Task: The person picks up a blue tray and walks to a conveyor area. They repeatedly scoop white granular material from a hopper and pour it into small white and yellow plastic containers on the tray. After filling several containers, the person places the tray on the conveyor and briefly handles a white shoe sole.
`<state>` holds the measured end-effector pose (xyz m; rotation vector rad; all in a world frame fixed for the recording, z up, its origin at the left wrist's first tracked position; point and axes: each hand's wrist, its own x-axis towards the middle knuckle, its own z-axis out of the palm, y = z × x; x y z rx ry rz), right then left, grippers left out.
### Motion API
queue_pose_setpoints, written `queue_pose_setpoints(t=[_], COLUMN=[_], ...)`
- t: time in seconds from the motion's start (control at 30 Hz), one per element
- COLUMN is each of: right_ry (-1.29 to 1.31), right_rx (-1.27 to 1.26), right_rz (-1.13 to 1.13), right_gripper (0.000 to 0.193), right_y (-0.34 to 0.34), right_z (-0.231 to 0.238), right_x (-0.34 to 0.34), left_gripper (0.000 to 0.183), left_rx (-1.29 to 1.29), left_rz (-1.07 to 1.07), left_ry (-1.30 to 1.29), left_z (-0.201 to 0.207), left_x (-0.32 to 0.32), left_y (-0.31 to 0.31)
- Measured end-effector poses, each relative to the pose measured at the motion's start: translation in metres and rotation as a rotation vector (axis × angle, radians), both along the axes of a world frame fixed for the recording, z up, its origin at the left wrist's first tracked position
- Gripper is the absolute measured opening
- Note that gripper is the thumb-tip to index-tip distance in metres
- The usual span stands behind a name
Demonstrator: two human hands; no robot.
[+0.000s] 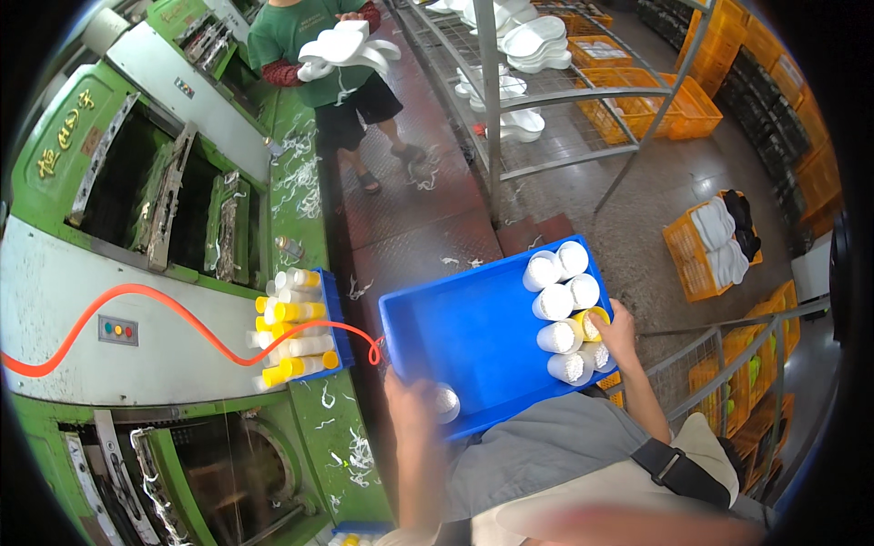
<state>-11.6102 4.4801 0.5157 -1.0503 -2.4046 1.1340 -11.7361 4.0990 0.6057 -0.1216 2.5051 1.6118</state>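
A blue tray [455,337] lies in front of me, close against my body. Along its right side stand several white cups [557,302] filled with white granules. My right hand [619,335] reaches over the right wall and grips a yellow cup [590,324] among them, fingers at its rim. Inside the tray's near left corner is a single white cup [445,403], also with white contents. My left hand [410,396] is beside that cup at the left wall, smeared by motion; whether its fingers hold the cup cannot be made out.
A smaller blue crate [335,314] of white and yellow cups rests on the green machine ledge, crossed by an orange hose [137,289]. Ahead, a person [319,64] carries white moulded pieces. A metal rack [496,109] and orange crates [696,264] stand right.
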Motion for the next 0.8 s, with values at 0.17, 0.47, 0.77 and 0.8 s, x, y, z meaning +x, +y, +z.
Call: queue_pose_setpoints(t=[0.17,0.47,0.77,0.8], right_ry=[0.011,0.015,0.028,0.027], right_rx=[-0.007,-0.022,-0.015,-0.01], right_rz=[-0.013,-0.001,0.005,0.008], right_gripper=[0.038,0.036,0.034,0.034], right_y=[0.002,0.008,0.024,0.027], right_z=[0.001,-0.005,-0.013,-0.013], right_x=[0.001,0.009,0.001,-0.001], left_gripper=[0.021,0.024,0.045,0.033], left_rx=[-0.12,-0.542,-0.534,-0.408], left_rz=[-0.056,-0.291,-0.276,-0.183], left_ry=[0.051,0.29,0.283,0.192], left_z=[-0.003,-0.002,-0.006,-0.005], left_x=[0.0,0.01,0.007,0.006], left_y=[0.0,0.001,0.013,0.017])
